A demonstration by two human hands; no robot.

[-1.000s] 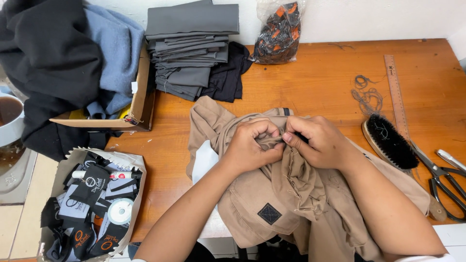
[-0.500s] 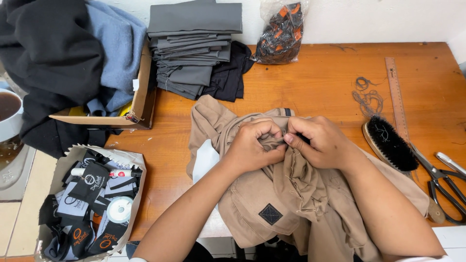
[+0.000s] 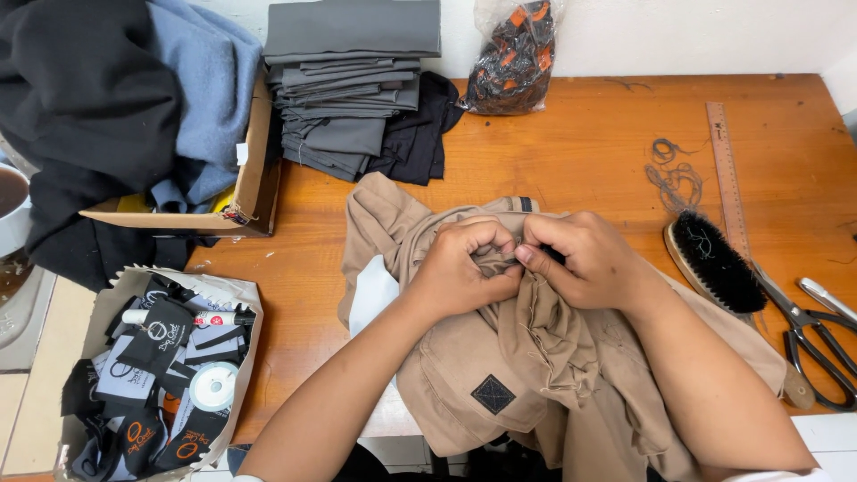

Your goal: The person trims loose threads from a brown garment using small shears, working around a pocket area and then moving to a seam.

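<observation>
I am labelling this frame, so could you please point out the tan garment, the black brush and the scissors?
tan garment (image 3: 536,375), head view, on the bunched cloth below the hands.
black brush (image 3: 714,261), head view, on the middle of its bristles.
scissors (image 3: 817,344), head view, on the black handle loops.

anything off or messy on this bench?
Mildly. A loose tangle of dark thread lies on the bare orange wooden table beside the wooden ruler. Both hands, left hand and right hand, pinch the bunched tan fabric garment. Nothing spilled.
</observation>
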